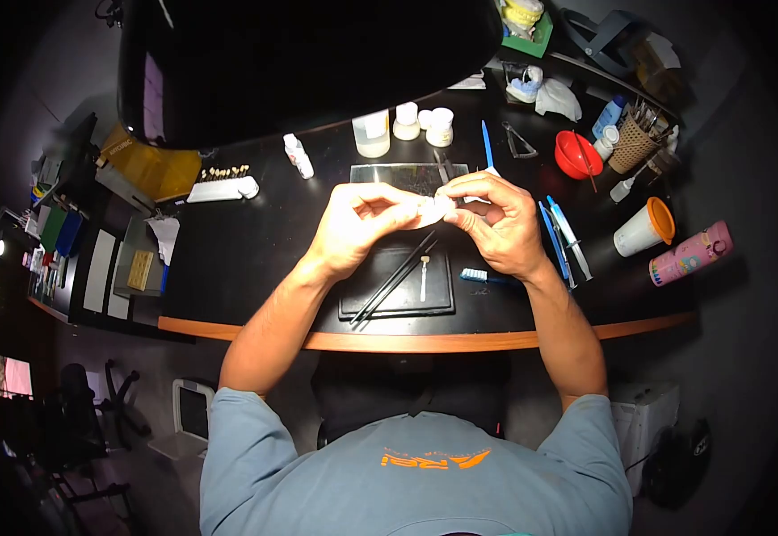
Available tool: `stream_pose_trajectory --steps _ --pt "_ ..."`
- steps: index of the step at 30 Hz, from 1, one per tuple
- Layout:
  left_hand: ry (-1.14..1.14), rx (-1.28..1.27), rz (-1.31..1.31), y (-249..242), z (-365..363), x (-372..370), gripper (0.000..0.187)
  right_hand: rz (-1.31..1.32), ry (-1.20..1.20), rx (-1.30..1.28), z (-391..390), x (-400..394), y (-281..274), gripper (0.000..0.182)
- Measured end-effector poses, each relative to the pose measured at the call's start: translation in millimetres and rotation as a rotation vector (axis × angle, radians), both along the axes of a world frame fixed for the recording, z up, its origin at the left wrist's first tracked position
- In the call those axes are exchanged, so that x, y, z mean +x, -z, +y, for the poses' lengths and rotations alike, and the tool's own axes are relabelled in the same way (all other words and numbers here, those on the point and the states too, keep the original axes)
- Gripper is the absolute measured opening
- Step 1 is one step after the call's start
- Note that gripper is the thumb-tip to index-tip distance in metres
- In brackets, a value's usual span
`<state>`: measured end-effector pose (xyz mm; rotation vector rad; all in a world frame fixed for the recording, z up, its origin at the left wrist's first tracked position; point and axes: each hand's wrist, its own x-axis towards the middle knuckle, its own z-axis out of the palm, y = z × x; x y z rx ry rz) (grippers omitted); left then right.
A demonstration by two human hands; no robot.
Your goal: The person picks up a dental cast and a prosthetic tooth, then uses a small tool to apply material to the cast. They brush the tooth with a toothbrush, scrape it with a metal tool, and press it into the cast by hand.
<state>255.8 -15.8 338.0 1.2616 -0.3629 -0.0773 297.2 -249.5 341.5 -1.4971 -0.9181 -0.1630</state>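
Between the fingertips of both hands is a small whitish piece (433,211), washed out by the bright light, so I cannot tell its kind. My left hand (357,223) pinches it from the left, thumb and fingers closed. From the other side my right hand (505,228) pinches it too, fingers curled. Just below the hands lies a black rectangular pad (444,299), with two thin dark sticks (393,281) set diagonally over it and a small pale-tipped applicator (424,279). A glass plate (375,172) sits behind the fingers. Under my right hand lies a blue-and-white brush head (474,275).
White-capped jars (440,128) and a small bottle (298,156) stand at the back. On the right are a red bowl (576,154), blue-and-white syringes (570,237), an orange-lidded cup (643,228) and a pink bottle (691,254). A dark screen-like panel (308,62) overhangs the desk.
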Motion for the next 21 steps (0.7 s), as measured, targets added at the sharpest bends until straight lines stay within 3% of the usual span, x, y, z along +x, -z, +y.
stream_pose_trajectory --steps 21 --pt "0.025 0.123 -0.008 4.4 1.5 1.1 0.015 -0.156 0.001 -0.105 -4.1 -1.0 5.7 0.02"
